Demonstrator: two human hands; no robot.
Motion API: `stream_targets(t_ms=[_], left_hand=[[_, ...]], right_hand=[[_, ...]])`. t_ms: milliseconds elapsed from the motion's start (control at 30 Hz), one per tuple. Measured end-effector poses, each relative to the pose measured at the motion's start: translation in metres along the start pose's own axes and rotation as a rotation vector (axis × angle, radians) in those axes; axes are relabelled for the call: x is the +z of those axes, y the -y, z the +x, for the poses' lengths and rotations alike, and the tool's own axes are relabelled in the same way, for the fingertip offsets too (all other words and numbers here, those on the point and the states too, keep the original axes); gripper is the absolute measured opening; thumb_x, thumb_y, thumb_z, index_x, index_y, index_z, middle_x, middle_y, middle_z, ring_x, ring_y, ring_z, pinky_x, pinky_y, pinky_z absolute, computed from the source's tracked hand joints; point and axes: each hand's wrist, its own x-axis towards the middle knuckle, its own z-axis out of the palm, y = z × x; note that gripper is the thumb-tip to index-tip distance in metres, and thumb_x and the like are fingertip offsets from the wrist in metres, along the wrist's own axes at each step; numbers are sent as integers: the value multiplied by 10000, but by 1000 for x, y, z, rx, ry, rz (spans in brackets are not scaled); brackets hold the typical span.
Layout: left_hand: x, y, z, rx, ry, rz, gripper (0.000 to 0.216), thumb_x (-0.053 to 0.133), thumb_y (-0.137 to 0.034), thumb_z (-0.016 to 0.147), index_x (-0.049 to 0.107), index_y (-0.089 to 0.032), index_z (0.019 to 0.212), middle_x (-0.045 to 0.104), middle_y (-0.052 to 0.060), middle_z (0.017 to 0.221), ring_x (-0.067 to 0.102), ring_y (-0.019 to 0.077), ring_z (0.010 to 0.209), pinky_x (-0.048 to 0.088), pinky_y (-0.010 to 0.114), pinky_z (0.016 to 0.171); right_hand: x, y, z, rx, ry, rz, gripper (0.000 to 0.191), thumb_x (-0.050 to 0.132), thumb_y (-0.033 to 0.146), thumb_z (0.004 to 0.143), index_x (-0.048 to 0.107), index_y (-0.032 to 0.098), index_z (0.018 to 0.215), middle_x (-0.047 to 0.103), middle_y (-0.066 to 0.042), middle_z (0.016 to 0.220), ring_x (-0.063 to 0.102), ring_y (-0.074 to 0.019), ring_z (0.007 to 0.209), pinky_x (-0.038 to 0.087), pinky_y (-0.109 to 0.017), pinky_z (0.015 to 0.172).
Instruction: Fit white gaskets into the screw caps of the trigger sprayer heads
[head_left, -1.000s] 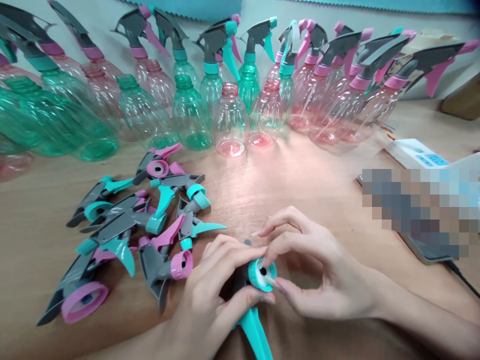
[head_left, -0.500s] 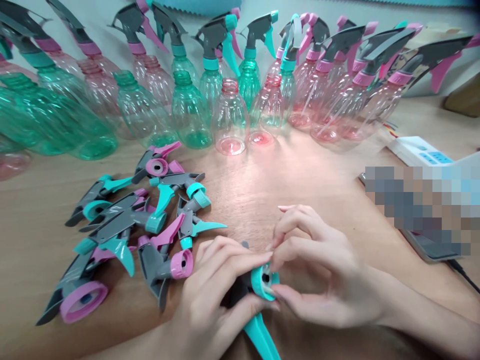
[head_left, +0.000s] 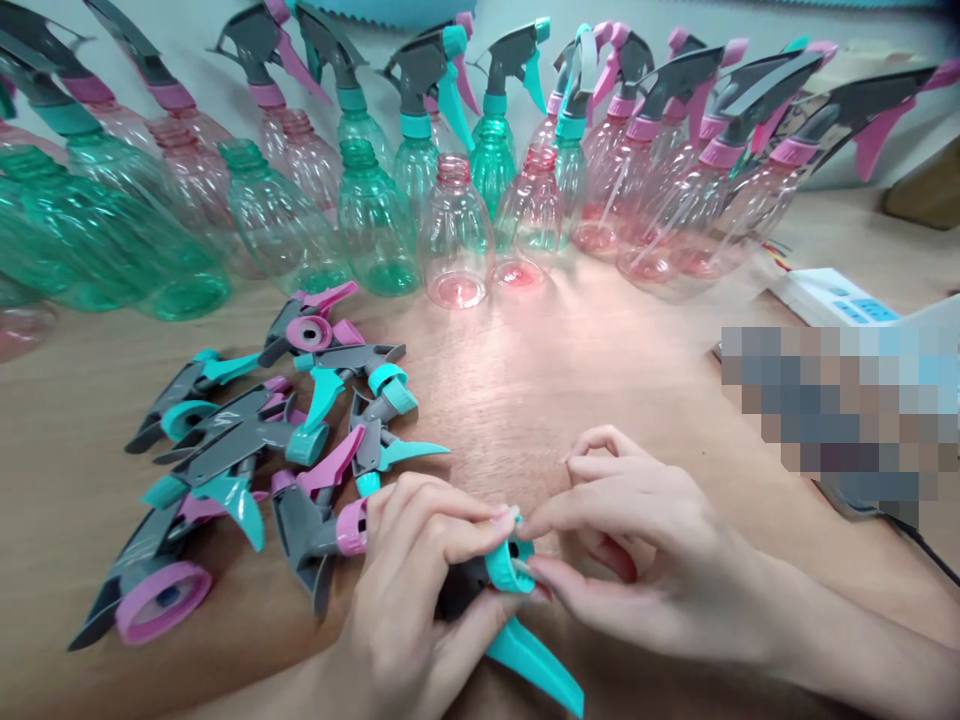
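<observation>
Where hands [head_left: 412, 580] [head_left: 656, 545] meet sprayer rim [head_left: 501, 570], bare tabletop [head_left: 517, 390] beyond

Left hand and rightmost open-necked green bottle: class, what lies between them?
Between the left hand and that green bottle, the head view shows a near trigger spray head and a far trigger spray head, both with turquoise triggers.
</observation>
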Motion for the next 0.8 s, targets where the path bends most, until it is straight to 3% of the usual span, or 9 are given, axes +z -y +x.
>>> stream_targets(t_ms=[200, 300, 433, 533, 633, 800], left_hand=[[0, 1, 0, 18, 24, 16, 253, 669, -131, 787, 523, -207, 979, 626, -8, 874, 576, 177, 826, 348, 335, 781], [0, 1, 2, -12, 66, -24, 271, 691, -213, 804, 527, -203, 1019, 636, -11, 899, 583, 171, 849, 341, 322, 809], [-1, 2, 7, -50, 186, -133, 339, 678, -286, 822, 533, -224, 1122, 661, -17, 969, 597, 163, 890, 351, 305, 867], [-1, 3, 13, -146, 302, -247, 303, 650, -267, 844, 561, -253, 1134, 676, -30, 983, 607, 166, 916, 375, 300, 887], [-1, 5, 18, -240, 381, -371, 244, 615, -252, 865, 593, -272, 1107, 681, -28, 1003, 608, 173, 925, 411, 301, 875], [-2, 5, 23, -231, 444, -432, 202, 610, -211, 855, 633, -268, 1048, 680, -16, 1019, 610, 185, 927, 461, 289, 840]], right_hand=[[7, 0, -1, 108, 19, 170, 136, 633, 93, 746, 640, 147, 871, 397, 139, 449, 366, -35, 367, 419, -312, 677], [3, -3, 1, 71, 1, 188, 95, 647, 114, 766, 643, 142, 858, 431, 122, 452, 397, -46, 386, 427, -305, 664], [-12, -11, 5, -117, 101, 29, 80, 590, 146, 852, 664, 152, 881, 632, 20, 631, 499, -86, 548, 412, -331, 765], [-22, -17, 7, -234, 167, -133, 215, 466, 150, 933, 678, 183, 929, 586, 37, 591, 452, -104, 593, 368, -344, 851], [-27, -19, 9, -237, 224, -212, 304, 389, 166, 969, 690, 194, 940, 518, 43, 556, 409, -112, 594, 356, -331, 833], [-31, -12, 9, -220, 276, -209, 318, 379, 178, 975, 695, 189, 941, 493, 42, 560, 412, -112, 608, 346, -323, 812]])
